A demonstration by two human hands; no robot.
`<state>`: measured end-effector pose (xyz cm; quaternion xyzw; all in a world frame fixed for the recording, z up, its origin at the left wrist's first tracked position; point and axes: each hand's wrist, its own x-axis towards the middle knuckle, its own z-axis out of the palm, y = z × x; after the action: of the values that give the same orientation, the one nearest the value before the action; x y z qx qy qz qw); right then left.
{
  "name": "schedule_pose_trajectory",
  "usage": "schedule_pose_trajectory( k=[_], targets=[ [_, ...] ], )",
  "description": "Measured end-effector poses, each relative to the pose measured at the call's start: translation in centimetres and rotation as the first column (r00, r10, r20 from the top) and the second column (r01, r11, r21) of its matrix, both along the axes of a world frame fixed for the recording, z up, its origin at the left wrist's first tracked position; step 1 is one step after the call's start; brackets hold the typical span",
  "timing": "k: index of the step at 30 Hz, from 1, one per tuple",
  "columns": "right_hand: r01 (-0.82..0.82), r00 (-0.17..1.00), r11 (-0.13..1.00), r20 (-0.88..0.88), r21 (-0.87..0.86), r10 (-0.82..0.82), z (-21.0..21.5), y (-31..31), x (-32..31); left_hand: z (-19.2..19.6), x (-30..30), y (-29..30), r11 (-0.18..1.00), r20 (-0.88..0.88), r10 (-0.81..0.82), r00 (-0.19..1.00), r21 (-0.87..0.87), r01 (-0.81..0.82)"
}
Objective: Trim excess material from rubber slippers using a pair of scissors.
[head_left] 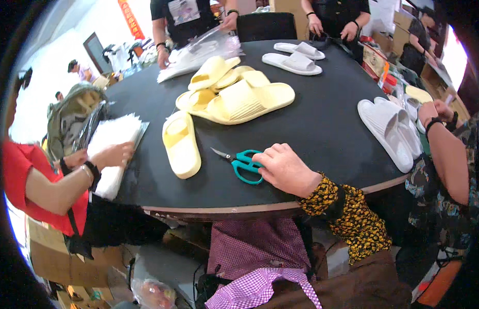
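Note:
My right hand [288, 170], in a yellow-and-black patterned sleeve, lies on the round black table [322, 123], fingers curled on the teal handles of a pair of scissors [240, 165]. The scissors lie flat with their blades pointing left. Just left of them a single pale yellow slipper [181, 145] lies sole down. Behind it is a pile of several yellow slippers [239, 95]. My left hand is out of the picture.
A co-worker in red at the left presses a hand [113, 154] on a stack of white bags [116, 131]. White slippers [389, 129] lie by another person's arm [445, 154] at the right. More white slippers [296, 56] and clear bags [198, 51] lie at the far edge.

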<state>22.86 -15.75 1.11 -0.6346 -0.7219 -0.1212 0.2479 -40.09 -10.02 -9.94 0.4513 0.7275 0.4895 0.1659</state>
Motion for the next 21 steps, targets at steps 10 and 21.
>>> schedule_pose_trajectory(
  k=[10, 21],
  targets=[
    [0.002, 1.000, 1.000, -0.011, 0.006, -0.002, 0.0, -0.1, 0.7, 8.1, 8.7, -3.0, 0.864, 0.235, -0.428, 0.873, -0.177, 0.471],
    [0.021, 0.999, 0.999, 0.035, -0.044, -0.019, 0.7, -0.7, 0.2, 16.4, 33.0, 11.1, 0.452, -0.645, -0.705, 0.294, -0.090, 0.887]
  ],
)
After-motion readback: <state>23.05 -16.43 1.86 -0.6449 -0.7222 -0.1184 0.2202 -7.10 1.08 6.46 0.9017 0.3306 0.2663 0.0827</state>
